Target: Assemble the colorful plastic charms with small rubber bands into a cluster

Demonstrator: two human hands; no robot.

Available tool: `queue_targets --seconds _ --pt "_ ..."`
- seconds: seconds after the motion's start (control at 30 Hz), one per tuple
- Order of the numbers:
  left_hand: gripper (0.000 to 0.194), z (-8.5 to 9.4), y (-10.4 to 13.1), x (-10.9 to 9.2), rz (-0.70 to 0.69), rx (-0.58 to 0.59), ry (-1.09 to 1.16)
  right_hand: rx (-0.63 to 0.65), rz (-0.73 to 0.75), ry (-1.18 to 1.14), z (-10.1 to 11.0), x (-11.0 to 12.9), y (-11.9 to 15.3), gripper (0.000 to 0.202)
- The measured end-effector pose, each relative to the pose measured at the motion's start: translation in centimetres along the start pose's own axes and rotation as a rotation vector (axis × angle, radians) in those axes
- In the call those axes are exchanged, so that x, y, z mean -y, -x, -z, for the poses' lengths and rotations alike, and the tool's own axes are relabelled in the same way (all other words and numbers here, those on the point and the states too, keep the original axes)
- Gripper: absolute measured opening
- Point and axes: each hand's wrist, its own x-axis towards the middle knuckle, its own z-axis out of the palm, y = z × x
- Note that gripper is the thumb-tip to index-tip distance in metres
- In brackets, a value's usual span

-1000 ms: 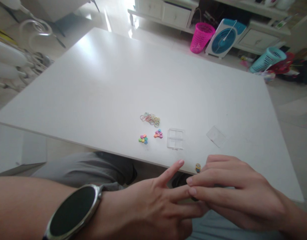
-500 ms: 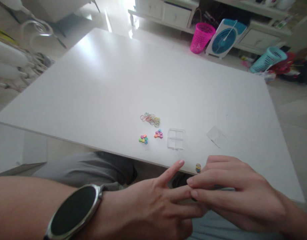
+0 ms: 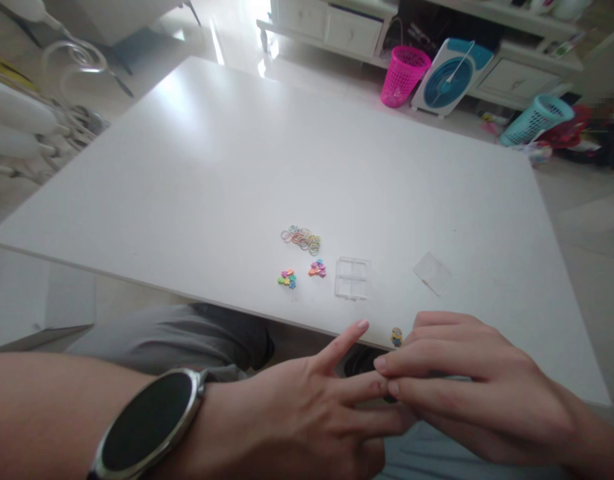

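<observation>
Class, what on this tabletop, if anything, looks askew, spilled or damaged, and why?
Mildly odd: the Minion figure lies close to the near edge of the white table, where it might get knocked off, and a clear panel lies askew, apart from the divided box. Nothing looks spilled or damaged.

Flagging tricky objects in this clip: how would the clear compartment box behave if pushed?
The compartment box looks stiff, judging by its straight walls. Lying flat on the smooth table, it would probably slide rather than tip.

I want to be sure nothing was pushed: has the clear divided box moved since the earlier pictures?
No, the clear divided box has not visibly moved; it lies as before, right of the small pink-and-orange pieces.
</observation>
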Motion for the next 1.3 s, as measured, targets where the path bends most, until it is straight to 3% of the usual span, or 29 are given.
queue_targets --seconds 0.3,0.6,0.73,0.83,0.93,1.07,1.17,1.3 --pt "0.012 0.7 -0.1 -0.1 0.012 0.019 0.039 -0.005 -0.028 -0.033 -0.3 -0.1 0.2 0.016" --pt "0.009 0.2 -0.1 -0.2 0.039 -0.022 0.046 -0.028 -0.089 0.025 -0.1 -0.3 -0.3 0.008" --pt "0.008 0.4 -0.1 1.0 0.056 0.002 0.12 -0.094 -0.152 -0.016 0.1 -0.5 -0.4 0.009" --pt "0.008 1.1 -0.3 2.9 0.091 0.082 0.246 -0.173 -0.213 -0.049 0.3 -0.7 -0.3 0.01" --pt "0.013 2.3 -0.3 5.8 0.253 0.088 0.365 -0.205 -0.272 -0.067 0.4 -0.8 -0.2 0.008" --pt "0.018 3.7 0.7 10.6 0.69 -0.101 0.404 -0.203 -0.305 -0.075 0.6 -0.6 -0.2 0.007" --pt "0.021 3.9 2.5 14.1 0.962 -0.224 0.343 -0.184 -0.289 -0.075 0.7 -0.2 -0.1 0.007" --pt "0.024 2.7 4.8 16.7 1.081 -0.206 0.318 -0.136 -0.268 -0.067 0.9 0.4 0.2 0.009"
